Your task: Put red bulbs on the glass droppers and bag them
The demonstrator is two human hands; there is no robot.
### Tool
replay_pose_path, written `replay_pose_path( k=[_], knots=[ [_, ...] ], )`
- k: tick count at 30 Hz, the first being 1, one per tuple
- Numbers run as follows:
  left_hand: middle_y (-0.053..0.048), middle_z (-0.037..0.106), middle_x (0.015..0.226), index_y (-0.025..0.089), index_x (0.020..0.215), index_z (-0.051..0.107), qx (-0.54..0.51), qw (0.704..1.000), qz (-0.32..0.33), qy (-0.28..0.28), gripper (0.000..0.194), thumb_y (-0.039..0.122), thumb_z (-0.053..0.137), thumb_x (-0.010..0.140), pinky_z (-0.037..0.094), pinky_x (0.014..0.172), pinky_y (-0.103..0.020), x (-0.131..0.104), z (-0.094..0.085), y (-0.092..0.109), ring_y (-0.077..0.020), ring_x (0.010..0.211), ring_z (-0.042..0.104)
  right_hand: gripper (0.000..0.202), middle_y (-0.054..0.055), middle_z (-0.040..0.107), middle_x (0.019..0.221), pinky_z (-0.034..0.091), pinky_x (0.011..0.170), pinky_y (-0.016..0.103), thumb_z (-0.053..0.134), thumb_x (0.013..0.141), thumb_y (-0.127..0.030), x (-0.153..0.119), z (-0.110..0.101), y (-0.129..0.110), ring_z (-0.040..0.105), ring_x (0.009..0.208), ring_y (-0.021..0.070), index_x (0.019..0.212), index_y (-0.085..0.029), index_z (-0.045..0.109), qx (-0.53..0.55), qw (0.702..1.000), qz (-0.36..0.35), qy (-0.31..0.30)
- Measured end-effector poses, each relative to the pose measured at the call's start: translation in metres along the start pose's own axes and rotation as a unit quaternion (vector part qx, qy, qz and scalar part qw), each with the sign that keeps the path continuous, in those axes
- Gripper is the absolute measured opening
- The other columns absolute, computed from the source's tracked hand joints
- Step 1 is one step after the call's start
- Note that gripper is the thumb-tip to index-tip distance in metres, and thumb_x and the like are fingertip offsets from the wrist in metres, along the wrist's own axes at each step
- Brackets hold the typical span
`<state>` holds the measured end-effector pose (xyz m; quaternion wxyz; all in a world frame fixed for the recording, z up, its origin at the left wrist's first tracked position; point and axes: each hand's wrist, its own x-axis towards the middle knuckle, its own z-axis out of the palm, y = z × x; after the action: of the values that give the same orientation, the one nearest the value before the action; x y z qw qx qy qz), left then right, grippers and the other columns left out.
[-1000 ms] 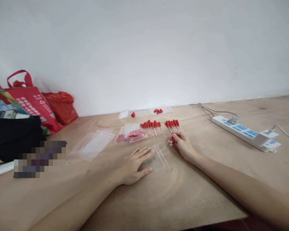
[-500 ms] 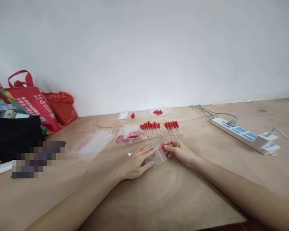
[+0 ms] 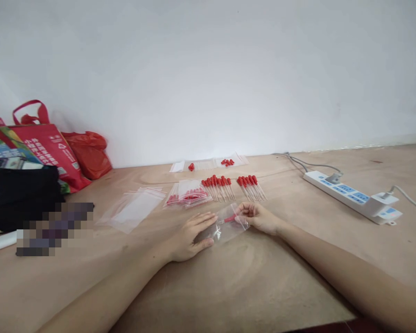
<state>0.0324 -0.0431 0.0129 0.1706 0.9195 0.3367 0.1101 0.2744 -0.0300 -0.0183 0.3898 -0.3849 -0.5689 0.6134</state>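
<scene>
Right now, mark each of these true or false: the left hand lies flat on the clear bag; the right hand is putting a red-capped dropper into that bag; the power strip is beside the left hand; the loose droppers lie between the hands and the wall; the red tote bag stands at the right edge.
1. The left hand lies flat on the small clear bag. True.
2. The right hand holds a red-capped dropper at the bag's mouth. True.
3. The power strip is beside the left hand. False: it lies far off on the right hand's side.
4. The loose droppers lie between the hands and the wall. True.
5. The red tote bag stands at the right edge. False: it is at the left, against the wall.
</scene>
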Motion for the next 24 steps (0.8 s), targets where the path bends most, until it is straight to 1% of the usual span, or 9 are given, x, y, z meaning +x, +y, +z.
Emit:
replay_pose_path(
  k=[3, 5, 6, 8, 12, 15, 17, 20, 24],
  knots=[
    [-0.004, 0.039, 0.133, 0.023, 0.128, 0.036, -0.008, 1.0, 0.001, -0.013, 0.047, 0.038, 0.044, 0.084, 0.024, 0.103, -0.042, -0.007, -0.004, -0.002, -0.021, 0.124, 0.031, 0.024, -0.002, 0.059, 0.061, 0.039, 0.055, 0.022, 0.066, 0.061, -0.036, 0.0, -0.008, -0.002, 0.051, 0.054, 0.0078, 0.07, -0.014, 0.059, -0.118, 0.992, -0.034, -0.003],
    [-0.003, 0.039, 0.133, 0.024, 0.127, 0.038, -0.011, 1.0, 0.006, -0.015, 0.046, 0.038, 0.045, 0.084, 0.022, 0.104, -0.043, -0.009, -0.005, -0.003, -0.0211, 0.124, 0.032, 0.02, -0.001, 0.058, 0.061, 0.037, 0.052, 0.022, 0.059, 0.068, -0.034, -0.001, -0.009, -0.004, 0.049, 0.053, 0.0083, 0.066, -0.014, 0.061, -0.218, 0.974, -0.066, 0.005],
    [-0.004, 0.039, 0.133, 0.023, 0.126, 0.04, -0.013, 1.0, 0.008, -0.014, 0.045, 0.037, 0.045, 0.083, 0.022, 0.104, -0.044, -0.009, -0.004, -0.004, -0.0212, 0.124, 0.032, 0.019, 0.0, 0.058, 0.061, 0.036, 0.051, 0.022, 0.056, 0.07, -0.032, -0.001, -0.011, -0.005, 0.049, 0.053, 0.0086, 0.065, -0.014, 0.062, -0.27, 0.959, -0.079, 0.024],
    [-0.005, 0.041, 0.131, 0.021, 0.122, 0.045, -0.02, 1.0, 0.011, -0.007, 0.043, 0.037, 0.047, 0.082, 0.023, 0.103, -0.044, -0.008, -0.003, -0.005, -0.0214, 0.123, 0.033, 0.017, 0.0, 0.059, 0.062, 0.036, 0.051, 0.022, 0.051, 0.073, -0.026, 0.001, -0.015, -0.007, 0.049, 0.053, 0.0092, 0.067, -0.015, 0.062, -0.36, 0.924, -0.089, 0.089],
    [-0.007, 0.044, 0.129, 0.019, 0.116, 0.052, -0.036, 0.999, 0.021, 0.007, 0.038, 0.035, 0.048, 0.082, 0.025, 0.103, -0.042, -0.006, -0.001, -0.008, -0.0206, 0.121, 0.036, 0.012, 0.004, 0.062, 0.071, 0.038, 0.059, 0.022, 0.048, 0.071, -0.017, 0.02, -0.033, -0.014, 0.053, 0.063, 0.0118, 0.071, -0.014, 0.06, -0.475, 0.845, -0.08, 0.232],
    [-0.006, 0.043, 0.129, 0.022, 0.118, 0.05, -0.04, 0.999, 0.024, 0.002, 0.035, 0.033, 0.041, 0.086, 0.024, 0.103, -0.041, -0.006, -0.001, -0.01, -0.0186, 0.122, 0.035, 0.012, 0.008, 0.061, 0.08, 0.039, 0.067, 0.023, 0.048, 0.072, -0.016, 0.043, -0.042, -0.021, 0.055, 0.076, 0.0157, 0.078, -0.013, 0.058, -0.548, 0.785, -0.055, 0.284],
    [-0.005, 0.042, 0.129, 0.023, 0.118, 0.049, -0.04, 0.999, 0.021, -0.003, 0.034, 0.032, 0.039, 0.087, 0.024, 0.103, -0.041, -0.006, -0.001, -0.01, -0.018, 0.122, 0.035, 0.015, 0.012, 0.06, 0.089, 0.038, 0.069, 0.025, 0.046, 0.074, -0.017, 0.057, -0.042, -0.025, 0.055, 0.083, 0.0187, 0.084, -0.012, 0.057, -0.582, 0.754, -0.005, 0.303],
    [-0.006, 0.042, 0.129, 0.021, 0.12, 0.047, -0.032, 0.999, 0.021, -0.003, 0.037, 0.033, 0.041, 0.086, 0.023, 0.104, -0.041, -0.007, -0.001, -0.011, -0.0188, 0.122, 0.035, 0.019, 0.016, 0.057, 0.096, 0.038, 0.07, 0.026, 0.043, 0.076, -0.014, 0.073, -0.034, -0.029, 0.055, 0.087, 0.0213, 0.092, -0.01, 0.053, -0.595, 0.736, 0.074, 0.315],
    [-0.006, 0.042, 0.129, 0.023, 0.121, 0.045, -0.028, 0.999, 0.024, 0.002, 0.038, 0.034, 0.043, 0.085, 0.023, 0.104, -0.042, -0.007, 0.001, -0.012, -0.019, 0.122, 0.035, 0.022, 0.017, 0.058, 0.093, 0.039, 0.07, 0.028, 0.039, 0.076, -0.01, 0.082, -0.021, -0.03, 0.056, 0.087, 0.0227, 0.096, -0.008, 0.049, -0.586, 0.741, 0.094, 0.314]
  ],
)
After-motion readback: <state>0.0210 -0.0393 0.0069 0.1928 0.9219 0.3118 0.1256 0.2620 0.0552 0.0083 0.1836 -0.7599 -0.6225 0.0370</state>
